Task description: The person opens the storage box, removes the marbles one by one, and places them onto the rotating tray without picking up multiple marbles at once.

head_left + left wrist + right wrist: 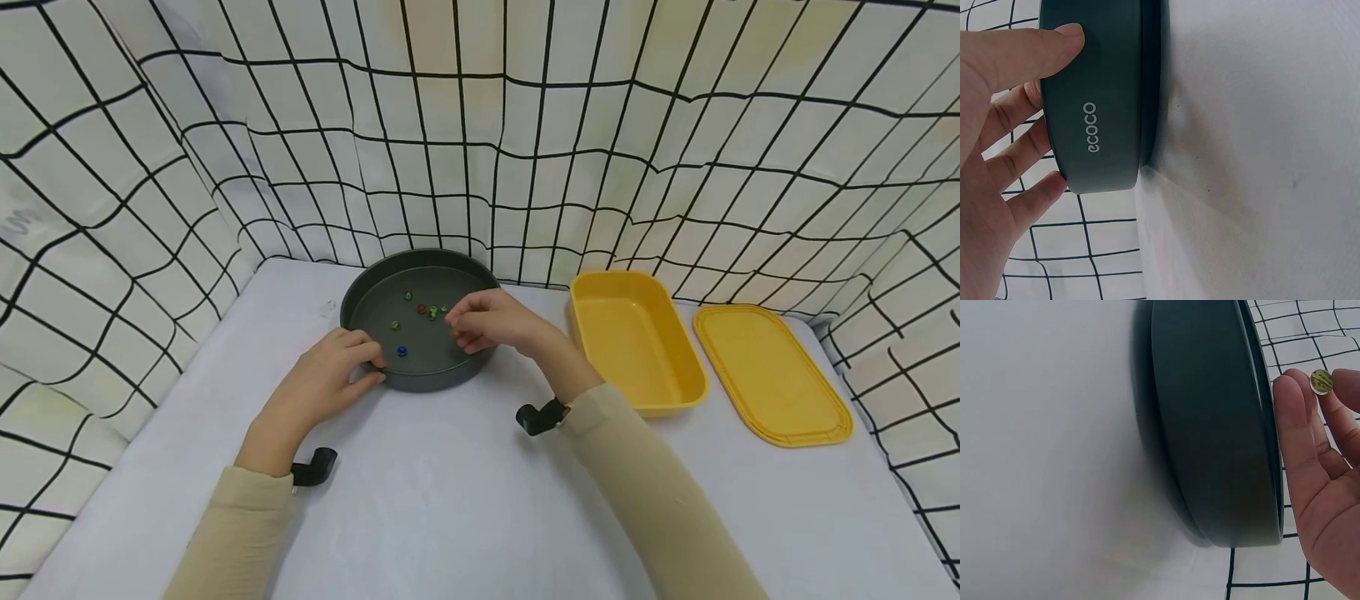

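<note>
A round dark green tray [420, 382] with a raised wall stands near the back of the table, "ecoco" printed on its side. My left hand [321, 379] holds its front left rim, thumb on the outer wall and fingers over the edge. Above the tray's right side, my right hand [501, 322] pinches a clear glass marble [1321, 382] with a yellow-green core between thumb and fingertips. On the tray floor lie a blue marble [402, 351], a yellowish marble [395, 325], a red marble [422, 309] and several green marbles [432, 313].
To the right of the tray stands a yellow rectangular box [633, 333] without its lid. Its flat yellow lid [772, 375] lies farther right on the white table [450, 500]. Black wire mesh [502, 150] over white sheeting encloses the back and sides.
</note>
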### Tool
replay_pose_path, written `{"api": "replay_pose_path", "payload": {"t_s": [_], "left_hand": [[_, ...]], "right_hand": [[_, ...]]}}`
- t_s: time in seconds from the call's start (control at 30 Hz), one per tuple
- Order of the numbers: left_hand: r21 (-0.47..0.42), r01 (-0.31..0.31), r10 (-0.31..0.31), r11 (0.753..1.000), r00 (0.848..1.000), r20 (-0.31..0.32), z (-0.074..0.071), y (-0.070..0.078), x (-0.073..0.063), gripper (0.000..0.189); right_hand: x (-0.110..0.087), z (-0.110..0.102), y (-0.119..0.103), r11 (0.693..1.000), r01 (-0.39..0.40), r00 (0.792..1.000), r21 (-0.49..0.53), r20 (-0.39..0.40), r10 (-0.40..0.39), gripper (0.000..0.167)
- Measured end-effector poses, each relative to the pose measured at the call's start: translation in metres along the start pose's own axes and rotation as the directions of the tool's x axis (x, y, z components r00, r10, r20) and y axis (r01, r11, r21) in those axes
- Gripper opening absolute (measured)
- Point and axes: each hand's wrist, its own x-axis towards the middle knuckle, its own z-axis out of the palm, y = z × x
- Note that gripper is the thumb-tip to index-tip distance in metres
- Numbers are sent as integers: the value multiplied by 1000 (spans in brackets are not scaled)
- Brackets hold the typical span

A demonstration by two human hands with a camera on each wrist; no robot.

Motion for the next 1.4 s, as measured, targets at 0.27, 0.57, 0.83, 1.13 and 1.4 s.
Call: {"api": "replay_pose_path", "payload": {"t_s": [0.27,0.57,0.83,1.13,1.4], "left_hand": [[-1,-11,11,1000,1000,-1,-2,0,0,18],[-8,-10,10,1000,1000,11,-3,0,0,17],[-7,-6,6,1000,1000,13,-3,1,1,17],[1,-5,5,1000,1000,10,-2,0,0,18],[1,-10,10,1000,1000,-3,-2,0,0,19]], "right_hand": [[13,10,-3,999,-11,1000,-41,21,12,28],[21,22,0,975,4,1000,-223,3,-3,25],[27,29,0,931,9,1000,-366,16,-4,21],[26,34,-6,849,-4,999,-528,37,28,19],[24,34,-6,858,-18,999,-514,26,37,18]]}}
